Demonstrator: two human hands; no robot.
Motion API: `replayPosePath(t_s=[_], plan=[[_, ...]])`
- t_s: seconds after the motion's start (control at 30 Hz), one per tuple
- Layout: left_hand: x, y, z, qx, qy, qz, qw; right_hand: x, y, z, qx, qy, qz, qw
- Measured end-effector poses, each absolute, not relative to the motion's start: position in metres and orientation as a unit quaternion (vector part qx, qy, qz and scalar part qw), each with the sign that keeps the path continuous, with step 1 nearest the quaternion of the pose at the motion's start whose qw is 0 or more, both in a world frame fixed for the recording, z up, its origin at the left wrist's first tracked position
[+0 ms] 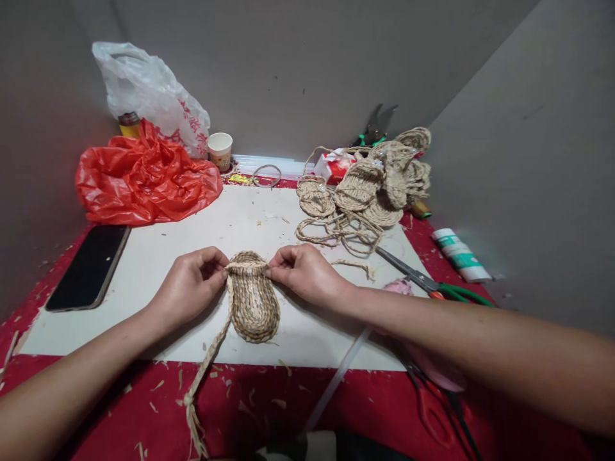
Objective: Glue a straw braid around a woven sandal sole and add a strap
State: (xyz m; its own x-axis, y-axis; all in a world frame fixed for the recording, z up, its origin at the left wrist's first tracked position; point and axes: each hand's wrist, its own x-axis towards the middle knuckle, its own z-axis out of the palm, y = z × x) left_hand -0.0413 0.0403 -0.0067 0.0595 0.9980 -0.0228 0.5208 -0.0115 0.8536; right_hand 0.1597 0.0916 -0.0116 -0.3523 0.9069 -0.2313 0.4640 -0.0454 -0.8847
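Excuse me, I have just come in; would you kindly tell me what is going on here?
A person's left grip and right grip pinch a braided band at its two ends, where it crosses the upper part of a woven oval piece. The piece is over the white board, with a loose braided tail trailing down over the red cloth. More woven pieces are heaped at the back right.
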Motion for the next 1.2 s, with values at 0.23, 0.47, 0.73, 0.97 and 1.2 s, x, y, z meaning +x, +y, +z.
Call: replayPosePath(t_s=[0.23,0.47,0.73,0.97,1.2], plan=[[-0.039,0.040,-0.003,0.588,0.598,0.352,0.416,0.161,0.092,-0.017,-0.518,-0.688,0.457,0.220],[-0.039,0.035,-0.004,0.594,0.606,0.339,0.406,0.162,0.092,-0.019,-0.517,-0.700,0.444,0.216],[-0.041,0.031,-0.010,0.605,0.613,0.309,0.404,0.163,0.091,-0.019,-0.513,-0.712,0.429,0.213],[-0.039,0.029,-0.007,0.588,0.593,0.316,0.451,0.164,0.088,-0.023,-0.505,-0.724,0.411,0.229],[-0.040,0.031,-0.005,0.609,0.601,0.306,0.418,0.165,0.086,-0.019,-0.511,-0.713,0.428,0.220]])
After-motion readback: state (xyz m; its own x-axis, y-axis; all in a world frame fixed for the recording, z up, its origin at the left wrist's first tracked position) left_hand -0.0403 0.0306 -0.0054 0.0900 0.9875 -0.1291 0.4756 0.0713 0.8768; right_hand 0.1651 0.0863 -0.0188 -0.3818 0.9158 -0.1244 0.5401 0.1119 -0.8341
